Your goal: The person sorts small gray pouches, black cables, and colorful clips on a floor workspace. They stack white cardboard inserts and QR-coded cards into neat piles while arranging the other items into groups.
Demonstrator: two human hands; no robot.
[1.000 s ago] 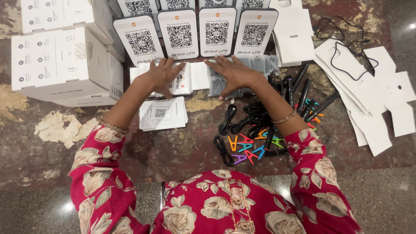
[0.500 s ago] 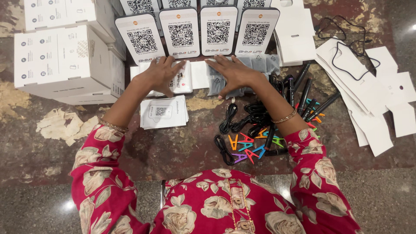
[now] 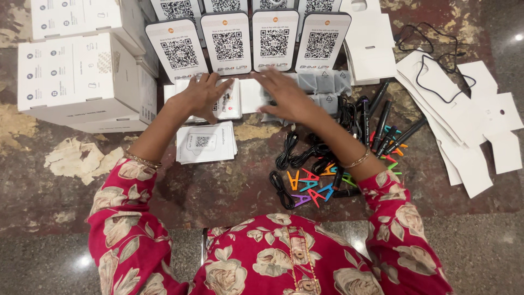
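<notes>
Resting flat with fingers spread, the left hand (image 3: 201, 97) presses a glossy white card stack (image 3: 228, 106) just below the row of upright code stands (image 3: 250, 41); the right hand (image 3: 284, 94), also spread, covers grey plastic pouches (image 3: 325, 83) beside it. A careless sweep could, I judge, topple those thin rounded stands, or slide the slick cards onto the rough mottled floor (image 3: 82, 218).

Even overhead light is filling the scene brightly, with soft shadows falling under the arms. Glare spots are shining on the polished floor (image 3: 82, 262) at the lower left and upper right. The right hand (image 3: 284, 97) is blurring slightly; everything else is staying sharp.
</notes>
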